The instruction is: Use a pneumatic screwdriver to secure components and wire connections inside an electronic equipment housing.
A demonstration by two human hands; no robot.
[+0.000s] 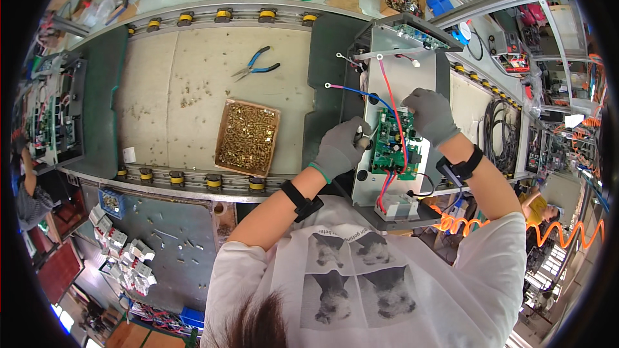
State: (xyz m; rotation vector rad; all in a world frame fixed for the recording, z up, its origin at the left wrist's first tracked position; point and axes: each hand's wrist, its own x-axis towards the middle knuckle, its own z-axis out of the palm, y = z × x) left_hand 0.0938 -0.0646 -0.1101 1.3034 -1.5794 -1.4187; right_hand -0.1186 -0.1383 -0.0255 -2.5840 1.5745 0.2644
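A green circuit board (392,138) lies on the bare metal plate of an open equipment chassis (403,64). My left hand (343,146), in a grey glove, is at the board's left side; its fingers are curled together, and what they pinch is too small to make out. At the board's upper right is my right hand (431,116), also gloved, with fingers bent inward and their tips mostly hidden. A red wire (391,90) and a blue wire (358,90) with ring ends run over the board. Below it sits a grey-white block (398,207) with wires attached.
Left of the chassis, a box of small brass-coloured screws (247,138) and blue-handled pliers (258,64) lie on the pale board between roller rails. White-grey blocks (126,251) lie on the lower-left table. Coiled black cables (498,129) and an orange hose (561,235) are at right.
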